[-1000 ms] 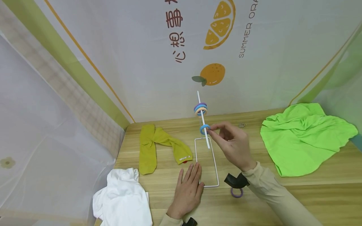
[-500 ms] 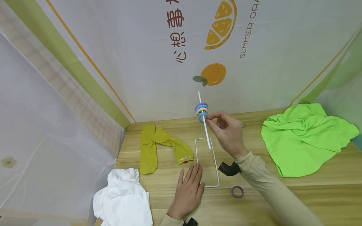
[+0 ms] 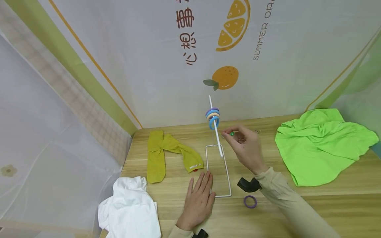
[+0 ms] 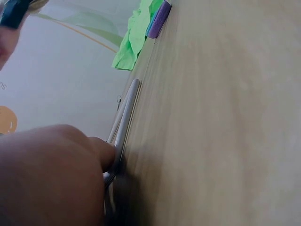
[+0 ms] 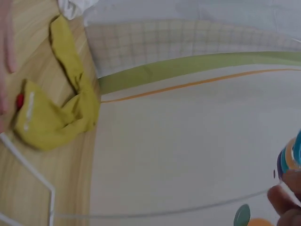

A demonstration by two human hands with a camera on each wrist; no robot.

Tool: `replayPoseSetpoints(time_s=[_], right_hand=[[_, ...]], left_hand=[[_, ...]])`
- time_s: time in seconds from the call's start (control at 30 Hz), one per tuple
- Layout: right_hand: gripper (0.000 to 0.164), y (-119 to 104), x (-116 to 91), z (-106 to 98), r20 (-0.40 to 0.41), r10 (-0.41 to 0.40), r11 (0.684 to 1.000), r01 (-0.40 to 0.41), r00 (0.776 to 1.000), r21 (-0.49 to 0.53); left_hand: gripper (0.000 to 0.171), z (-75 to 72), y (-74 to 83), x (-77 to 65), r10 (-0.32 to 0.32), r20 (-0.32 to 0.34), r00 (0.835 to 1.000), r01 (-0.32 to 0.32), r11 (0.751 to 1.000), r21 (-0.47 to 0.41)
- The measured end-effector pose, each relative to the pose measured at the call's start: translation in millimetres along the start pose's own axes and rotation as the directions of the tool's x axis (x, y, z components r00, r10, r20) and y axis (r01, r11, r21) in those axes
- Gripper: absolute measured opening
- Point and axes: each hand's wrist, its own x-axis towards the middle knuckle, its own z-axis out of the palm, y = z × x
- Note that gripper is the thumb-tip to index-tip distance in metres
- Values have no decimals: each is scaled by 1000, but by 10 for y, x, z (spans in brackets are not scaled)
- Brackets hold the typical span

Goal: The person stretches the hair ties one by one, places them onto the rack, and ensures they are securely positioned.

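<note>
A white wire stand (image 3: 229,178) has a rectangular base on the table and a raised slanting rod (image 3: 218,140). On the rod hang a purple ring (image 3: 213,108), a blue ring, a pale orange ring and, nearest me, another blue ring (image 3: 210,124). My left hand (image 3: 196,205) lies flat, fingers straight, over the left side of the base. Just right of the rod is my right hand (image 3: 245,145), thumb and forefinger loosely bent and apart from the rings. A small green item (image 3: 232,134) shows between its fingers, mostly hidden. A loose purple ring (image 3: 250,207) lies right of the base.
Mustard-yellow cloth (image 3: 156,155) lies left of the stand, and white cloth (image 3: 134,208) at the front left. Bright green cloth (image 3: 318,145) spreads at the right. Behind the wooden table (image 3: 282,215) hangs a printed curtain (image 3: 148,66). A small metal item (image 3: 257,131) sits near the back edge.
My right hand slid the nearest blue ring back along the rod to the others, let it go and drew away toward the right. The left hand stayed in place.
</note>
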Motion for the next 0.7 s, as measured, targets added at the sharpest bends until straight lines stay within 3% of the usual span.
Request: replayPoseSetpoints(time_s=[0.1,0.17,0.23,0.37,0.43,0.47,0.53,0.7], right_hand=[[11,76,-174,-188,107,77,989,-62,991,-137],[8,148,-294,-338,217,174,963,-120,960,-242],[4,226,-417,-503,333,304,921,-186,892,-343],[8,419,-686,-836,487,519,826,-265,702,-498],[11,499,-834,-978,513,578,788,-272,634,-552],[12,530,-907,-1039,517,596,775,-273,614,-569],[12,572,-1039,-1135,508,614,757,-267,605,-597],[10,629,-1241,-1261,472,617,740,-261,630,-619]], left_hand=[[52,0,-2,1,0,8,1000,0,1000,-2],[53,-5,-5,4,-2,11,1000,2,1000,0],[53,-9,-8,9,-4,10,1000,4,1000,4],[54,-16,-4,16,-2,12,1000,2,1000,-4],[54,-11,1,16,-1,13,1000,1,1000,-19],[54,-11,4,16,-2,17,1000,2,1000,-25],[54,-4,9,15,-3,24,1000,4,999,-31],[55,5,17,7,-15,42,999,17,999,-40]])
